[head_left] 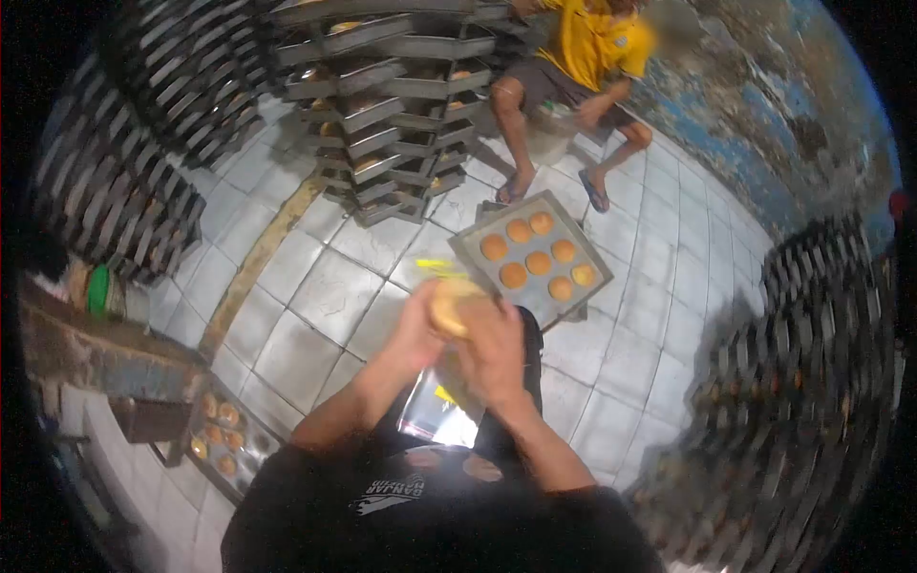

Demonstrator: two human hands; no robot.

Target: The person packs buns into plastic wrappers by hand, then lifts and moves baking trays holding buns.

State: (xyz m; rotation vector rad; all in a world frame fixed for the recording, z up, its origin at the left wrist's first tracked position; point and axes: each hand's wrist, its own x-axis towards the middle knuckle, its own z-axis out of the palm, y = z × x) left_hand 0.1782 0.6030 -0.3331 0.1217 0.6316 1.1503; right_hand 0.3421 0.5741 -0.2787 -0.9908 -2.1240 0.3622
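Both of my hands are raised over my lap around one pale yellow bun (447,307). My left hand (417,329) is closed on the bun's left side. From the right, my right hand (492,349) wraps round it, blurred by motion, and hides part of it. Beneath my hands, a shiny plastic packet with yellow marks (439,415) rests on my lap. Just beyond them, a square metal tray (506,239) on the floor side holds several golden-brown round buns (538,264).
A tall stack of trays (373,115) stands ahead, with more stacks at left (105,191) and right (793,392). A person in a yellow shirt (587,43) sits beyond the tray. Another tray with buns (253,449) lies at lower left, beside a brown box (153,420).
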